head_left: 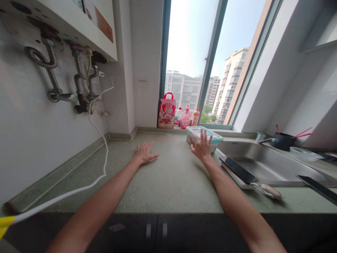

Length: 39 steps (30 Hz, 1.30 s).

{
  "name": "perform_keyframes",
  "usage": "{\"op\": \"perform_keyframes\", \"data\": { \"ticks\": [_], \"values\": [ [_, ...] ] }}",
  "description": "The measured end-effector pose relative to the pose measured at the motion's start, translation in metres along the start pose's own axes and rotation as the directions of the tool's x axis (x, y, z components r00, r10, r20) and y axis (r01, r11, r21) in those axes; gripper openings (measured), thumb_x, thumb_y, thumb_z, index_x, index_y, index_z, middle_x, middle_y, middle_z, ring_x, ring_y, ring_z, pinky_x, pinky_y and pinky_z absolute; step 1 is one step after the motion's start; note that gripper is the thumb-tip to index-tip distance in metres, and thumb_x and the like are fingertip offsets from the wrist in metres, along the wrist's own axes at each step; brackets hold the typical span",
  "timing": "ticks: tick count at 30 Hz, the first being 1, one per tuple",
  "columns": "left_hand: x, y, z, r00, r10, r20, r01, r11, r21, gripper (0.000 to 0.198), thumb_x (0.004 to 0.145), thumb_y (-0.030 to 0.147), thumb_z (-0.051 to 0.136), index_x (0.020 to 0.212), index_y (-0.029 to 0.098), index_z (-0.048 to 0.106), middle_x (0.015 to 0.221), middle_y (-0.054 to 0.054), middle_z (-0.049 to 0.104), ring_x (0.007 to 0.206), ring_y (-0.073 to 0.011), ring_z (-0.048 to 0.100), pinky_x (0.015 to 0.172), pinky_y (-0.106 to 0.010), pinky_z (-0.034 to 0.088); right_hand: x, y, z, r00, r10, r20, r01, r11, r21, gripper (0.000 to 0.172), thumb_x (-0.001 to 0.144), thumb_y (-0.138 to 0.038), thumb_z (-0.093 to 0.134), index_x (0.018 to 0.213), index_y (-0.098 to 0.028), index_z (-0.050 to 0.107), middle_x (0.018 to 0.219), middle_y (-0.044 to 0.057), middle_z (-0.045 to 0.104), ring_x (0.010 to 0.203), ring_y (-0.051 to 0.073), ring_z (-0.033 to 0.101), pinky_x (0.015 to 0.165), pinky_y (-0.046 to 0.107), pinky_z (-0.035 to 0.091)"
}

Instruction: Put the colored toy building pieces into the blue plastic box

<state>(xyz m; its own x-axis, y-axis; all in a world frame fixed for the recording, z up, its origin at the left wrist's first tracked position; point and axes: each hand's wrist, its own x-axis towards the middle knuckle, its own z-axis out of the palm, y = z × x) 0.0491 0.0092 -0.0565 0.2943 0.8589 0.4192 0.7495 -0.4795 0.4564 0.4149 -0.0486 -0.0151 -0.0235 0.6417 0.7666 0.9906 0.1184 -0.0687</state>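
My left hand (144, 153) lies flat on the greenish stone counter (163, 179), palm down, fingers spread, holding nothing. My right hand (202, 146) is raised with fingers spread, its fingertips at the near side of a clear plastic box with a teal rim (214, 135) that stands on the counter by the sink. I cannot tell whether the fingers touch the box. Both forearms stretch out from the bottom of the view.
A steel sink (265, 163) lies to the right, with a dark phone on a white board (238, 170) at its left edge and a spoon (268, 191). A knife (318, 188), a dark pot with chopsticks (284, 140), windowsill bottles and a bag (167, 114), a white cable (105, 154).
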Motion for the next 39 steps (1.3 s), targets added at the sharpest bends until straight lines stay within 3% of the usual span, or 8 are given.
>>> {"op": "perform_keyframes", "data": {
  "ticks": [2,3,6,7,9,24,32,39],
  "values": [
    [0.0,0.002,-0.001,0.999,-0.011,0.048,0.01,1.0,0.02,0.092,0.073,0.072,0.074,0.15,0.025,0.056,0.159,-0.021,0.048,0.155,-0.0465,0.028,0.124,-0.07,0.006,-0.004,-0.028,0.012,0.972,-0.168,0.163,0.152,0.983,0.107,0.062,0.09,-0.036,0.066,0.15,-0.024,0.055,0.173,0.013,0.025,0.16,0.037,0.015,0.126,0.068,0.01],
    [0.0,0.003,-0.002,0.996,-0.015,0.085,0.012,0.999,0.037,0.089,0.074,0.073,0.073,0.148,0.025,0.059,0.159,-0.021,0.048,0.154,-0.0461,0.03,0.124,-0.069,0.009,-0.006,-0.04,0.019,0.926,-0.24,0.292,0.192,0.964,0.183,0.06,0.093,-0.043,0.064,0.151,-0.026,0.055,0.172,0.012,0.028,0.16,0.036,0.019,0.127,0.063,0.013],
    [-0.001,0.008,-0.005,0.974,-0.03,0.222,0.0,0.991,0.134,0.083,0.08,0.077,0.063,0.147,0.027,0.061,0.163,-0.018,0.045,0.154,-0.042,0.034,0.124,-0.064,0.018,-0.01,-0.063,0.039,0.728,-0.302,0.615,0.118,0.94,0.321,0.067,0.102,-0.064,0.045,0.157,-0.027,0.049,0.168,0.015,0.036,0.157,0.033,0.031,0.127,0.054,0.022],
    [-0.001,0.01,-0.007,0.965,-0.039,0.261,-0.008,0.984,0.176,0.084,0.082,0.079,0.059,0.15,0.028,0.059,0.165,-0.016,0.042,0.154,-0.0402,0.034,0.125,-0.062,0.019,-0.01,-0.066,0.043,0.685,-0.295,0.666,0.088,0.941,0.326,0.071,0.102,-0.068,0.039,0.16,-0.026,0.046,0.168,0.016,0.035,0.157,0.033,0.03,0.127,0.052,0.023],
    [-0.002,0.013,-0.01,0.95,-0.058,0.307,-0.021,0.969,0.246,0.088,0.085,0.083,0.052,0.155,0.03,0.052,0.168,-0.014,0.036,0.156,-0.0377,0.03,0.126,-0.061,0.018,-0.01,-0.066,0.049,0.657,-0.289,0.696,0.072,0.943,0.324,0.076,0.102,-0.072,0.035,0.162,-0.026,0.041,0.17,0.016,0.031,0.159,0.032,0.026,0.128,0.051,0.02],
    [-0.007,0.016,-0.013,0.943,-0.08,0.322,-0.012,0.962,0.272,0.091,0.086,0.086,0.045,0.158,0.031,0.049,0.17,-0.011,0.035,0.157,-0.0359,0.03,0.127,-0.057,0.019,-0.014,-0.06,0.055,0.701,-0.284,0.654,0.07,0.94,0.334,0.073,0.102,-0.069,0.04,0.159,-0.024,0.047,0.167,0.017,0.038,0.157,0.032,0.031,0.127,0.05,0.023],
    [-0.005,0.014,-0.013,0.946,-0.074,0.314,-0.015,0.962,0.272,0.091,0.086,0.086,0.045,0.158,0.031,0.049,0.169,-0.013,0.035,0.157,-0.0344,0.03,0.126,-0.057,0.021,-0.016,-0.059,0.057,0.75,-0.292,0.593,0.089,0.933,0.348,0.066,0.102,-0.065,0.045,0.154,-0.025,0.054,0.162,0.016,0.047,0.154,0.031,0.039,0.126,0.048,0.029],
    [-0.006,0.016,-0.015,0.947,-0.077,0.31,-0.016,0.958,0.286,0.088,0.087,0.084,0.046,0.157,0.03,0.05,0.169,-0.012,0.036,0.157,-0.0338,0.031,0.126,-0.055,0.022,-0.016,-0.062,0.05,0.819,-0.349,0.455,0.224,0.925,0.307,0.05,0.101,-0.05,0.054,0.139,-0.02,0.068,0.152,0.019,0.057,0.145,0.032,0.05,0.121,0.049,0.038]
  ]
}}
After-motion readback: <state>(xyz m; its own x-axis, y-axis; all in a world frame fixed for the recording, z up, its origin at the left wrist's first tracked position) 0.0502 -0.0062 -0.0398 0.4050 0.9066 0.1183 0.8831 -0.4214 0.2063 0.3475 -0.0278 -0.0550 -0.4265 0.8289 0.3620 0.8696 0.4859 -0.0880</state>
